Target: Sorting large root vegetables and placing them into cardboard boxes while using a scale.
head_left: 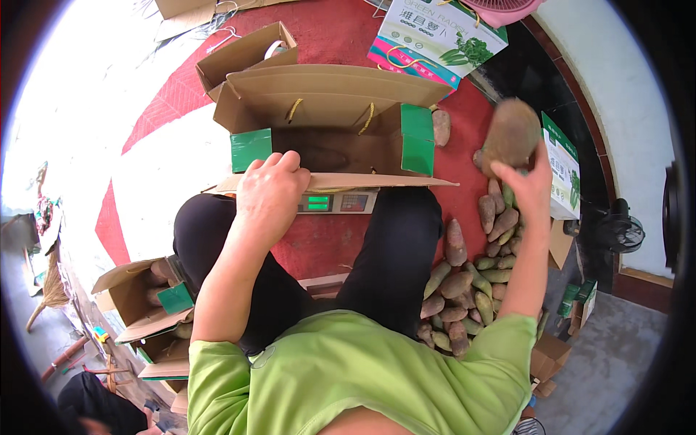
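My right hand [528, 185] is raised at the right with a big soil-brown radish [512, 134] in its grip, slightly blurred. My left hand [273, 190] curls its fingers over the near flap [362, 180] of an open cardboard box [341, 94]. The box has green end flaps and yellow cord handles. In its shadowed bottom lies one dark radish [322, 156]. Under the box is a weighing scale [339, 202] with a lit green display, between my knees. Below my right hand spreads a heap of brown and green radishes [457, 285].
A smaller open carton [246, 58] with a roll of tape stands behind the box. Filled cartons [141, 301] are at the left, one holding radishes. Printed gift boxes [438, 40] and a pink fan [504, 9] stand at the back right. A black fan [620, 230] is far right.
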### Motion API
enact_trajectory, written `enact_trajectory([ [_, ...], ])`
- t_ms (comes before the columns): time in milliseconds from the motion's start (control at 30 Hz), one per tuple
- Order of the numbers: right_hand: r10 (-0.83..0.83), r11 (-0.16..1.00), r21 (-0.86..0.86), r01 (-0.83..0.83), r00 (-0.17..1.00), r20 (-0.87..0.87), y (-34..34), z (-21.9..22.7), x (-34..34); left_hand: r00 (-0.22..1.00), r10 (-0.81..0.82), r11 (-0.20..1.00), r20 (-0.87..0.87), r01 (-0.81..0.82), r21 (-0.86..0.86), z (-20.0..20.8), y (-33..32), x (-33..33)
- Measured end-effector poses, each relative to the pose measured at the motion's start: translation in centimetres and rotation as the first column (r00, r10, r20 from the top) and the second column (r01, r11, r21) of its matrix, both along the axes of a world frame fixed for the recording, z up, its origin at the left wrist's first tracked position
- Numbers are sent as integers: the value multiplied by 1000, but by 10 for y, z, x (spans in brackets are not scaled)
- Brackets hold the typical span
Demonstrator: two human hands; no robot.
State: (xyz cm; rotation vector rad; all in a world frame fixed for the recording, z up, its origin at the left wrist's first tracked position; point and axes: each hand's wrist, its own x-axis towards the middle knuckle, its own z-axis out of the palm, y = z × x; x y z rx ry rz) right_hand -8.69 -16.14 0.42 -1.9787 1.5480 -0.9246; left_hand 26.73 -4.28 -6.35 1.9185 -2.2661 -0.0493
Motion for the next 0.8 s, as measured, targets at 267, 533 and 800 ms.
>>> enact_trajectory([
  [267, 608, 787, 339, -515, 742, -284, -43, -18, 180, 1000, 11, 1000, 14, -11, 13, -2, 3, 3],
  [533, 672, 740, 586, -331, 405, -620, -61, -105, 226, 1000, -1, 999, -16, 1, 38, -2, 5, 4],
  [800, 630, 776, 271, -569, 701, -334, -69, -72, 179, 999, 36, 998, -25, -35, 48, 3, 1, 4],
])
